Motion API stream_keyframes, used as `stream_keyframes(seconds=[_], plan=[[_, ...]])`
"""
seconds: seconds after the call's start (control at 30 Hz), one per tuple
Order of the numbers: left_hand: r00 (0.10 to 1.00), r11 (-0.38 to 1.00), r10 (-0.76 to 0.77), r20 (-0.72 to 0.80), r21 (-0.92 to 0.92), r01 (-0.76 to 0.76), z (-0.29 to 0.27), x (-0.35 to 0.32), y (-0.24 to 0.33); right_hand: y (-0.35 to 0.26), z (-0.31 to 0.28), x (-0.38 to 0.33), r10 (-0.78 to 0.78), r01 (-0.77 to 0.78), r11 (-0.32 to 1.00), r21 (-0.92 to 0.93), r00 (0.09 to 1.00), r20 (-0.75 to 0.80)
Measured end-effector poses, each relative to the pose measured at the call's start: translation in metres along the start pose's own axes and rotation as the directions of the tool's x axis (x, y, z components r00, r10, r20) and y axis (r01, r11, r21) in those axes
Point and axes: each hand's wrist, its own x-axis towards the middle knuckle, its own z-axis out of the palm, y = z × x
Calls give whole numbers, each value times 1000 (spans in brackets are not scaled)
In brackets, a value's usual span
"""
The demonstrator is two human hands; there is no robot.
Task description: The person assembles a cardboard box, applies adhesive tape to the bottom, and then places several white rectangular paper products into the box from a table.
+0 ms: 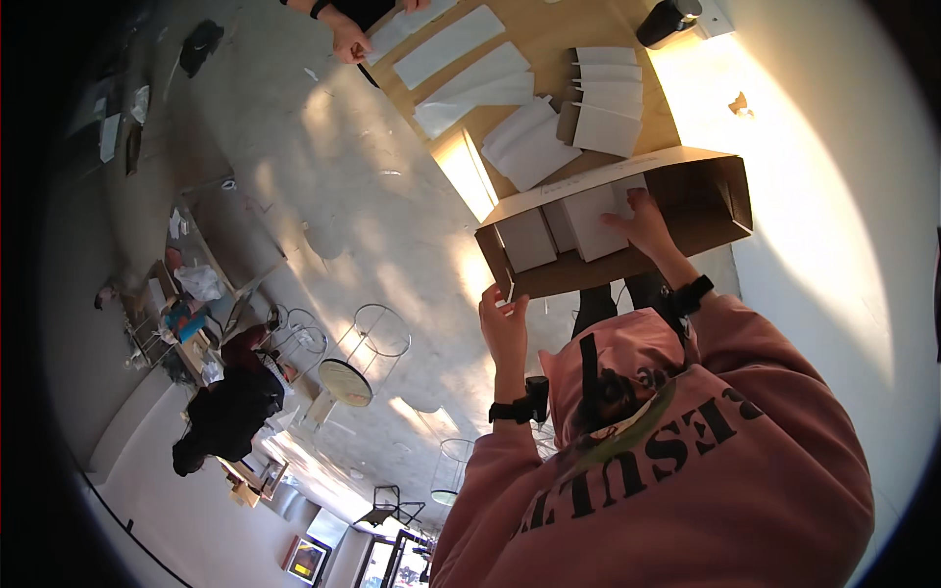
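A long, open brown cardboard box [701,230] lies tilted at the near edge of the table. Several small white boxes stand in its left and middle part, among them a white box [527,241] at the left end. My right hand [642,227] reaches into the carton, with thumb and fingers on another white box [591,223] near the middle. At the carton's near left corner, my left hand [505,312] has its fingertips closed on the cardboard edge. The carton's right end shows bare brown inner walls.
On the wooden table [554,24] lie a row of white boxes [608,103] and stacks of flat white cartons [475,88]. Another person's hand [350,44] touches sheets at the far left. A black cup [669,22] stands far right. Stools [348,380] and a person [235,407] are left.
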Motion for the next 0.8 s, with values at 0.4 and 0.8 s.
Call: stream_keyframes(seconds=[0.4,0.8], plan=[[999,990,-34,5,-137,35,0,-1,-3,-19,73,2,303,-294,951,-91,843,445],[999,986,-8,-52,-166,-1,2,-2,-7,-33,62,-10,284,-293,956,-4,921,269]])
